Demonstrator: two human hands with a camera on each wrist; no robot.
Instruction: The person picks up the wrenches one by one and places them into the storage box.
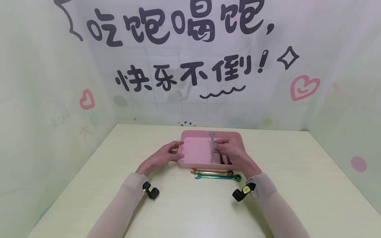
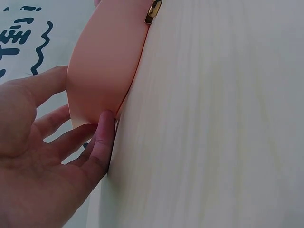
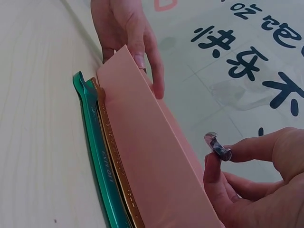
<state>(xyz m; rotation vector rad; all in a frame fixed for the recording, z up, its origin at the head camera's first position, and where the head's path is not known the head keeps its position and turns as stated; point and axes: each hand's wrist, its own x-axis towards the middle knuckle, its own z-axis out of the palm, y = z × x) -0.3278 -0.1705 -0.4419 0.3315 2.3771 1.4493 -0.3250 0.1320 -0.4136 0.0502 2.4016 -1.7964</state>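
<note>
A pink tray (image 1: 194, 165) stands on the table. My left hand (image 1: 162, 156) rests on its left side, with loosely extended fingers touching the wall and rim; the pink wall (image 2: 107, 61) fills the space beyond them in the left wrist view. My right hand (image 1: 235, 150) is over the tray's right half, pinching a silver wrench (image 1: 212, 142) between thumb and finger. One end of that wrench (image 3: 218, 147) shows above the rim in the right wrist view. A dark wrench (image 1: 222, 159) and a purple wrench (image 1: 229, 160) lie inside the tray, partly hidden by my right hand.
Along the tray's front wall, a gold wrench (image 1: 212, 172) and a green wrench (image 1: 217, 177) lie side by side on the pale wooden table (image 1: 190, 208). Printed white sheeting (image 1: 178, 112) rises behind the table and at both sides.
</note>
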